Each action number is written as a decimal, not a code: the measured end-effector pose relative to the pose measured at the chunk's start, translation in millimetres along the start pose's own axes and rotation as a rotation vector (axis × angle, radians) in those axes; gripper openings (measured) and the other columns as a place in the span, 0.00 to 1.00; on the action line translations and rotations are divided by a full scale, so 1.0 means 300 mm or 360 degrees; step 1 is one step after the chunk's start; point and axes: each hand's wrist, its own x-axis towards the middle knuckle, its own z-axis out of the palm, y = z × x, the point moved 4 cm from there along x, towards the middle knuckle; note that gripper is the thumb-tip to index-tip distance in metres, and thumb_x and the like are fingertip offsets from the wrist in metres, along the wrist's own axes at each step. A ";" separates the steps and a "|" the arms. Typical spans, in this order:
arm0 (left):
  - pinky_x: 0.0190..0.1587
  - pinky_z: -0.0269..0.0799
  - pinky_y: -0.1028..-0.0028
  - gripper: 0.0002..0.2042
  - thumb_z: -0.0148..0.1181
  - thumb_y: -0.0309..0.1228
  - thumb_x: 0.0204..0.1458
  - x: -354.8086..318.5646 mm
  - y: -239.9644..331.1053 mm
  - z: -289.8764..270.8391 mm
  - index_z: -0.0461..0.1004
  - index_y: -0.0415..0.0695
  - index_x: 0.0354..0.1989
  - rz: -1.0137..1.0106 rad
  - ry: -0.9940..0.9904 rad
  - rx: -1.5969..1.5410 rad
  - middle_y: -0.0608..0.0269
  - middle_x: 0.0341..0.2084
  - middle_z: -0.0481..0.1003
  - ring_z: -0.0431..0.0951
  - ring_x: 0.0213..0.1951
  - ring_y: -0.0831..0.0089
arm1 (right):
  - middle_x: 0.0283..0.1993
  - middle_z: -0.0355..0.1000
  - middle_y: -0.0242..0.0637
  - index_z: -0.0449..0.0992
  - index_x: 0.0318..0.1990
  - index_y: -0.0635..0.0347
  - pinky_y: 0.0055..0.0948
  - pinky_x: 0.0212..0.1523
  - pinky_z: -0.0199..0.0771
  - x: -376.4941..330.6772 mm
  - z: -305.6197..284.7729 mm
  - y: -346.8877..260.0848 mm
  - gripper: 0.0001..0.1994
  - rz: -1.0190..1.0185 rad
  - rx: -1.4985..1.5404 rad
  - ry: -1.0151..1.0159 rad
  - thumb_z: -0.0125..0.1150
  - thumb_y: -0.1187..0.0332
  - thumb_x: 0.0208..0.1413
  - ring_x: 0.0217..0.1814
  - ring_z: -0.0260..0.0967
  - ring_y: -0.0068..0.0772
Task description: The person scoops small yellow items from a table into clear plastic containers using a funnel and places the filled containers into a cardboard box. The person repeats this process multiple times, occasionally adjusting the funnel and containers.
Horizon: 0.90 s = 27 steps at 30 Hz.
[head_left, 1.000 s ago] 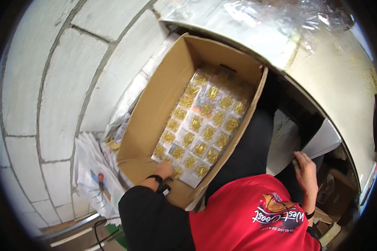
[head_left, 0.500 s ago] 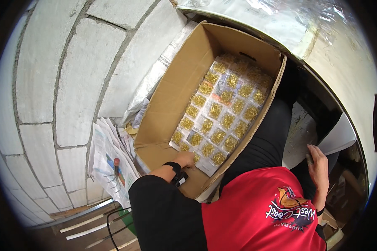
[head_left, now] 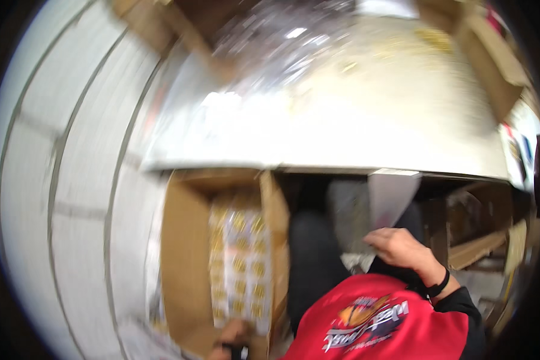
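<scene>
One red shirt (head_left: pixel 372 318) with a print on its front sits nearest, to the right of the large cardboard box (head_left: pixel 186 252). Just inside the box's near end is the left hand (head_left: pixel 234 333), with a dark device (head_left: pixel 239 351) at its wrist; it is blurred, so I cannot tell whether its fingers are closed on anything. Next to it, within the box, small packets (head_left: pixel 240 267) with gold-coloured contents lie in columns, closer to the right wall than to the left one. Well to the right of the box, the right hand (head_left: pixel 399 247) reaches over the lap, a black band (head_left: pixel 439 284) around its wrist. Its fingers stretch out close to a white sheet (head_left: pixel 393 195); whether they grip anything cannot be told. One dark-clad leg (head_left: pixel 311 258) stands just right of the box, between it and that hand. To the box's left rises a pale block wall (head_left: pixel 84 168). Beyond the box spreads a whitish tabletop (head_left: pixel 372 120), with crumpled clear plastic (head_left: pixel 288 45) on it and, farther to the right, yellowish bits (head_left: pixel 435 39).
</scene>
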 end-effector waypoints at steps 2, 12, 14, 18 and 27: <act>0.38 0.71 0.64 0.11 0.59 0.30 0.44 -0.122 0.006 -0.150 0.77 0.38 0.34 -0.0158 0.0060 0.0007 0.50 0.32 0.77 0.77 0.35 0.60 | 0.41 0.72 0.44 0.71 0.43 0.63 0.38 0.43 0.73 0.036 -0.147 -0.006 0.18 -0.0040 -0.0124 0.0109 0.56 0.78 0.40 0.45 0.71 0.46; 0.30 0.66 0.79 0.06 0.57 0.24 0.51 -0.656 0.637 -1.111 0.74 0.34 0.28 0.1111 0.1685 -0.1166 0.66 0.21 0.72 0.69 0.27 0.82 | 0.52 0.68 0.52 0.68 0.54 0.61 0.42 0.55 0.65 0.069 -0.942 0.970 0.20 0.1377 -0.0770 0.0910 0.51 0.68 0.53 0.55 0.65 0.51; 0.33 0.68 0.79 0.06 0.57 0.26 0.52 -0.605 0.769 -1.269 0.73 0.34 0.32 0.1332 0.1848 -0.1155 0.63 0.24 0.73 0.69 0.28 0.81 | 0.56 0.66 0.51 0.63 0.59 0.60 0.43 0.57 0.63 0.146 -1.074 1.147 0.24 0.1775 -0.0672 0.0912 0.48 0.66 0.53 0.58 0.63 0.52; 0.35 0.71 0.70 0.09 0.60 0.29 0.48 -0.503 1.075 -1.530 0.73 0.38 0.35 0.1366 0.2279 -0.0857 0.54 0.29 0.73 0.75 0.30 0.61 | 0.60 0.62 0.50 0.56 0.64 0.56 0.46 0.61 0.59 0.339 -1.121 1.372 0.29 0.1958 -0.0598 0.0896 0.45 0.53 0.57 0.62 0.59 0.54; 0.37 0.68 0.59 0.10 0.62 0.33 0.46 -0.389 1.315 -1.686 0.73 0.41 0.34 0.0781 0.2267 -0.0317 0.55 0.35 0.71 0.73 0.38 0.54 | 0.66 0.46 0.66 0.49 0.64 0.71 0.60 0.62 0.50 0.743 -0.738 0.836 0.32 0.1296 -0.0990 -0.0110 0.42 0.64 0.53 0.67 0.49 0.63</act>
